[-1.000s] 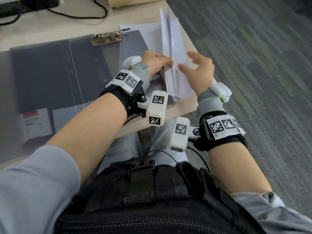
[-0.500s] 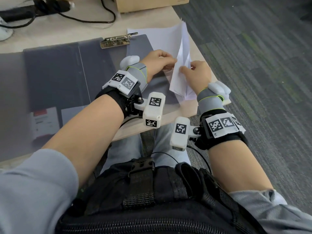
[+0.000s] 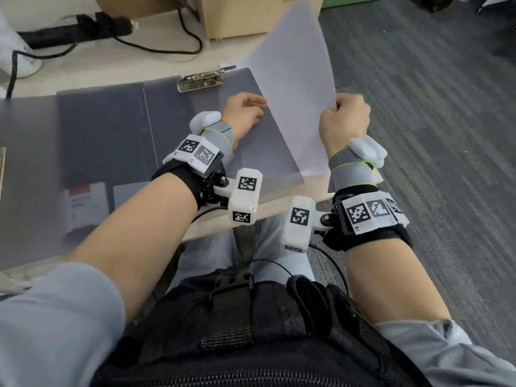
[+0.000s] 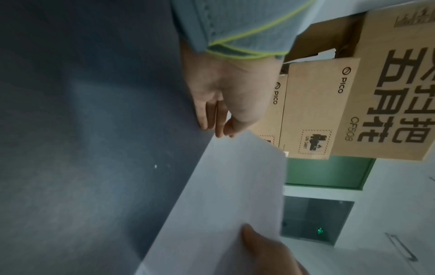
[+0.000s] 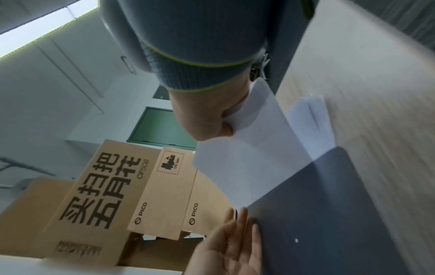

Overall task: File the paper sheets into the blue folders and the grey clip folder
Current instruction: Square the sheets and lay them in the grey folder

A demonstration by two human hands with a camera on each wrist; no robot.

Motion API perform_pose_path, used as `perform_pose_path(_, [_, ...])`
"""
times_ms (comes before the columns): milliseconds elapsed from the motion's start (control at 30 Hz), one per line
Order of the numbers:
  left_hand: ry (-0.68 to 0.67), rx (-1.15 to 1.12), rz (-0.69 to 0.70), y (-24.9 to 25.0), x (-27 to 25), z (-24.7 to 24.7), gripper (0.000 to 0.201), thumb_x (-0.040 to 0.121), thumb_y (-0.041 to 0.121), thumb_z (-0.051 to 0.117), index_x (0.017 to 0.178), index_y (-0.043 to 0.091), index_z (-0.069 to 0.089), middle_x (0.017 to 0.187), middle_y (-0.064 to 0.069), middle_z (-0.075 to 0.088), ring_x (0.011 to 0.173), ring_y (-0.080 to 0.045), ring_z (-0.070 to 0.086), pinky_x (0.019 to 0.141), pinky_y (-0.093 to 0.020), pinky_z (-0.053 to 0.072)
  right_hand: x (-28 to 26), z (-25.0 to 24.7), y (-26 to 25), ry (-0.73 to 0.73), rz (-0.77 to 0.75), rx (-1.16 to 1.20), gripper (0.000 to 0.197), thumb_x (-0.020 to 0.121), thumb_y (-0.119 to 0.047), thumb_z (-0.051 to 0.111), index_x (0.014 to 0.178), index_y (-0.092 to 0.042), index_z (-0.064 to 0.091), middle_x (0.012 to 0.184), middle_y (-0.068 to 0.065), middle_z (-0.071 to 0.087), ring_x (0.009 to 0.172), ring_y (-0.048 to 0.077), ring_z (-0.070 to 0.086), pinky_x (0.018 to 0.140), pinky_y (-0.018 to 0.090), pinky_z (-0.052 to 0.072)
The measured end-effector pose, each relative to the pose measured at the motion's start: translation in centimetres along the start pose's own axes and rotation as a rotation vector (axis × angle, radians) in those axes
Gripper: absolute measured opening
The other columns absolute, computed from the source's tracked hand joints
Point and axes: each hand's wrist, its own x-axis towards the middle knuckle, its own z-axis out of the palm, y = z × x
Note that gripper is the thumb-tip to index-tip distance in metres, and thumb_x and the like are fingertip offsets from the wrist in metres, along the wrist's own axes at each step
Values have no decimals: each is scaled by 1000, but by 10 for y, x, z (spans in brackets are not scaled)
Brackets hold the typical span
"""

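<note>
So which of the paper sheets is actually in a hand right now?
The raised sheet, pinched at its lower right edge by the right hand. The other sheets lie flat on the table by the grey folder, untouched.

Cardboard boxes stand behind the wooden desk — a black cable trails across it.

The raised paper sheet is cut off by the top frame edge in the head view and hides part of the remaining stack. The left hand fingertips are concealed behind the sheet. Printed labels on the bench folders are too blurred to read.
</note>
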Motion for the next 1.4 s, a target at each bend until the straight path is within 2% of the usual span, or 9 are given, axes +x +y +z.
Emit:
perform_pose_path(167, [29, -168, -60, -7, 4, -12, 30, 92, -5, 45, 120, 4, 51, 107, -9, 52, 95, -16, 51, 88, -28, 51, 0, -20, -18, 262, -151, -14, 18, 84, -8, 35, 69, -15, 43, 56, -4, 27, 70, 26, 32, 60, 29, 21])
perform_pose_path(300, [3, -308, -130, -1, 5, -18, 6, 98, 18, 45, 95, 21, 50, 90, 2, 52, 91, -16, 51, 87, -35, 49, -7, -19, -30, 511, -340, 240, 34, 80, -8, 38, 100, -7, 66, 75, 6, 63, 65, 14, 35, 60, 24, 26])
perform_pose_path(467, [84, -126, 86, 30, 7, -39, 31, 96, 47, 39, 114, 24, 50, 113, 6, 58, 106, -13, 58, 95, -32, 48, -13, -17, -48, 562, -465, 410, 37, 81, -4, 40, 107, -1, 65, 76, 5, 64, 62, 7, 35, 58, 19, 25])
perform_pose_path(567, [209, -244, 283, 50, 3, -60, 26, 95, 27, 50, 116, 12, 53, 112, -2, 66, 103, -15, 65, 95, -32, 52, -16, -9, -57, 457, -487, 511, 34, 82, -1, 39, 108, 4, 60, 64, -20, 44, 52, 0, 37, 53, 13, 27])
perform_pose_path(733, [379, -383, 431, 68, -17, -111, 35, 70, -3, 53, 103, 9, 54, 89, -1, 65, 78, -12, 63, 71, -24, 51, -27, 9, -72, 256, -455, 668, 24, 83, 2, 44, 104, 5, 54, 67, -21, 46, 55, -11, 45, 56, 5, 33])
perform_pose_path(900, [415, -306, 371, 53, -36, -129, 28, 54, 2, 50, 79, 13, 54, 77, -4, 58, 81, -22, 53, 76, -31, 46, -33, 30, -64, -116, -250, 769, 12, 67, -12, 65, 67, -17, 54, 57, -13, 54, 55, 7, 49, 57, 21, 42])
perform_pose_path(967, [392, -275, 295, 43, -39, -128, 20, 52, 6, 52, 69, 15, 49, 76, -4, 54, 83, -22, 50, 81, -40, 44, -37, 38, -59, -173, -160, 831, 18, 67, -8, 73, 68, -22, 61, 58, -14, 63, 57, 6, 58, 59, 22, 49])
perform_pose_path(1200, [395, -265, 303, 55, -56, -133, 10, 56, 12, 54, 62, 17, 48, 71, 2, 51, 82, -20, 51, 85, -34, 41, -42, 34, -75, -158, -175, 957, 16, 70, -8, 79, 68, -8, 63, 55, -12, 60, 54, 9, 54, 56, 23, 47])
perform_pose_path(1400, [286, -222, 363, 56, -64, -136, 24, 62, 14, 53, 86, 19, 52, 86, 2, 58, 84, -15, 54, 78, -21, 44, -44, 38, -74, -199, -124, 988, 19, 66, -10, 82, 81, -6, 70, 71, -2, 70, 65, 12, 64, 63, 24, 52])
